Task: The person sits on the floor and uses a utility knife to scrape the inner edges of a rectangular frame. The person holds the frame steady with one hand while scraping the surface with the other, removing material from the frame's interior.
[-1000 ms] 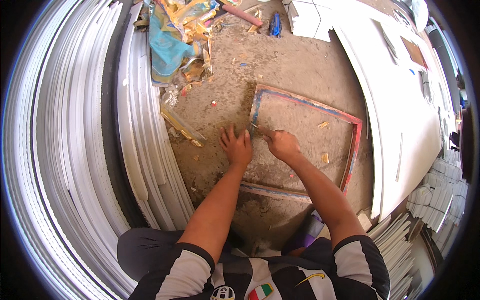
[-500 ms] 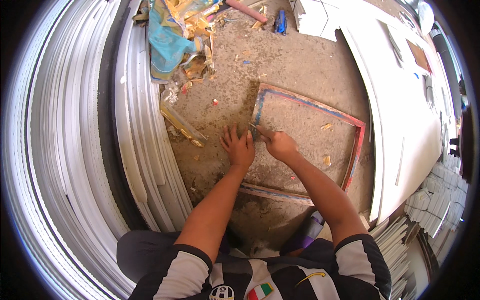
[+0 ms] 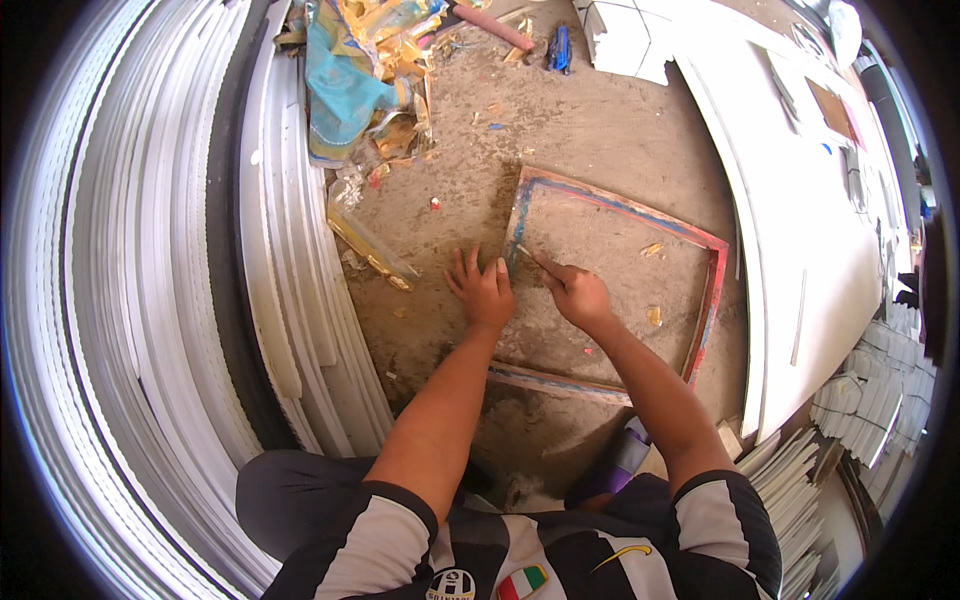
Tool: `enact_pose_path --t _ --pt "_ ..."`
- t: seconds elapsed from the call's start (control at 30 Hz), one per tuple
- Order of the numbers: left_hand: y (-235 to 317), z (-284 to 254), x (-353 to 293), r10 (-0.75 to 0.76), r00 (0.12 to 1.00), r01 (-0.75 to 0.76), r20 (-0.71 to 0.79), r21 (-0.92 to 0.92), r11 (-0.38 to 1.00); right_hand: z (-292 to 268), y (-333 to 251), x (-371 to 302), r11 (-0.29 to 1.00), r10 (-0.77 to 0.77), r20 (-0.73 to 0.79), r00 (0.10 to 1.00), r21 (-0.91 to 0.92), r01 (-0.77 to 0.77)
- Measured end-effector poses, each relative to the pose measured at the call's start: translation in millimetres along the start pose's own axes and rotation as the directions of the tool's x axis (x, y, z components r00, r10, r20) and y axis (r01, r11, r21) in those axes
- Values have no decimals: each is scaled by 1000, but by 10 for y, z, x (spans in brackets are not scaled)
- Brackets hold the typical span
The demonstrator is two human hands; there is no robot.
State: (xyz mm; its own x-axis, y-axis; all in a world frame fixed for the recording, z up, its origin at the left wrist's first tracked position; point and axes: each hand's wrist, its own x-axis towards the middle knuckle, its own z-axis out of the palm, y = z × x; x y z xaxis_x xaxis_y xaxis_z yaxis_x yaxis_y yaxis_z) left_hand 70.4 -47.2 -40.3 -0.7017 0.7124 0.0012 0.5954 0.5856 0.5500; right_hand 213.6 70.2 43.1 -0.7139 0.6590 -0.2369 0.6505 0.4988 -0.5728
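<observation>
A rectangular wooden frame [image 3: 625, 208] with worn blue and red paint lies on the dirty floor. My left hand [image 3: 487, 296] rests by its left bar, fingers spread, the thumb against the wood. My right hand [image 3: 583, 297] is closed around a thin tool [image 3: 526, 252] with a narrow, pale, blade-like tip, the index finger stretched along it. That tip lies at the inner edge of the left bar, just above my left thumb. The grip hides the handle, so its exact kind cannot be told.
Long white strips [image 3: 150, 250] are stacked along the left. Torn yellow film and a blue bag [image 3: 345, 95] lie at the upper left, near a pink rod [image 3: 492, 27] and a blue tool [image 3: 560, 50]. White boards [image 3: 800, 250] line the right.
My right hand has drawn slightly right and down, and the tool's tip sits a little farther right. My left hand stays beside the bar, fingers still spread.
</observation>
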Motion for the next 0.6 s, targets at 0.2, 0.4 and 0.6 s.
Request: enact_pose_path --t 0.2,0.4,0.6 --pt "1 -227 -69 -50 990 44 133 50 998 -115 -241 -151 976 129 133 983 -195 -102" --pt "-16 -301 -332 -62 988 53 141 68 996 -118 -349 -146 965 167 169 971 -231 -126" --pt "-55 -238 -352 -55 990 40 129 110 993 -169 -547 -53 928 215 217 952 -350 -130"
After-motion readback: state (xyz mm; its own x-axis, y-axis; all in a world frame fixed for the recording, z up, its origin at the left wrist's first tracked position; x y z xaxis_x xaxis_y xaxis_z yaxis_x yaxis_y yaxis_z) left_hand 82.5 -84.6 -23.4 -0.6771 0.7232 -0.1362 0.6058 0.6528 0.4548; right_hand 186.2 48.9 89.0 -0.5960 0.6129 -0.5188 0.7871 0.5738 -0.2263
